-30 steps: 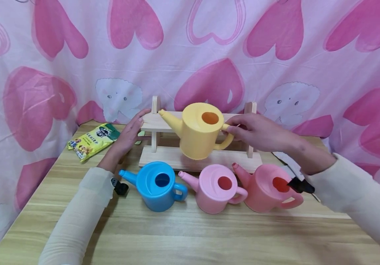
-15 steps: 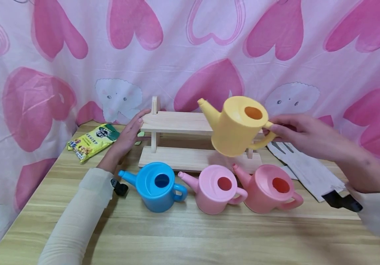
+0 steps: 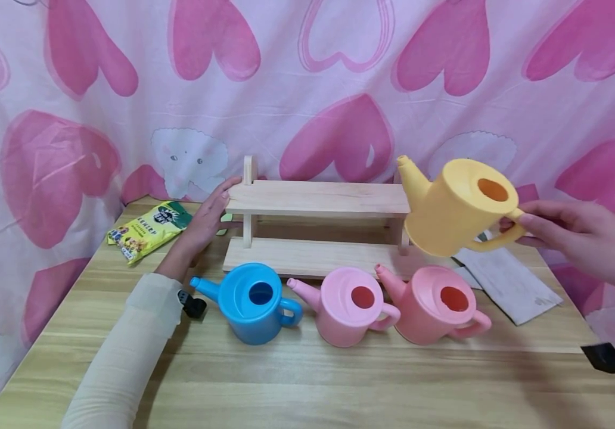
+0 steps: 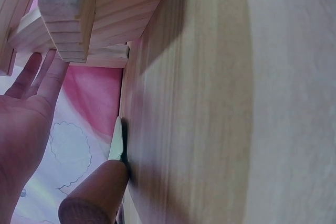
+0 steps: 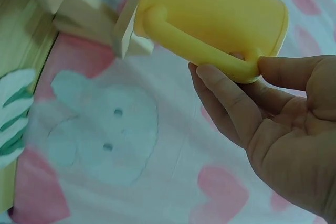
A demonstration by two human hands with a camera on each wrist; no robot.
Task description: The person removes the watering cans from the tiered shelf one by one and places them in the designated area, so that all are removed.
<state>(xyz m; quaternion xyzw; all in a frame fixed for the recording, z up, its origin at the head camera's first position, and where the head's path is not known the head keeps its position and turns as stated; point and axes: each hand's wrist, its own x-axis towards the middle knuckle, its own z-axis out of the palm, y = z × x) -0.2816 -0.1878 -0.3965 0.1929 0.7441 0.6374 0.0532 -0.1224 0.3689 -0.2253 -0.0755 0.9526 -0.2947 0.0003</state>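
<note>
My right hand (image 3: 581,235) pinches the handle of a yellow watering can (image 3: 454,205), held up at the right end of a two-tier wooden shelf (image 3: 318,198). In the right wrist view, thumb and fingers meet around one end of the yellow handle (image 5: 199,45). My left hand (image 3: 208,217) rests against the shelf's left end; the left wrist view shows its fingers (image 4: 50,80) straight along the wood. A blue watering can (image 3: 254,304), a pink one (image 3: 346,310) and a coral one (image 3: 431,307) stand in a row before the shelf, spouts to the left.
A yellow-green packet (image 3: 152,229) lies left of the left hand. Behind the shelf's left end lies a tool with a round wooden handle (image 4: 94,192). White gloves (image 3: 511,286) lie at the right. A pink heart-print curtain (image 3: 307,71) hangs behind the table.
My right hand has carried the yellow watering can from over the middle of the shelf to the right, past its right end. The left hand stays at the shelf; the other cans have not moved.
</note>
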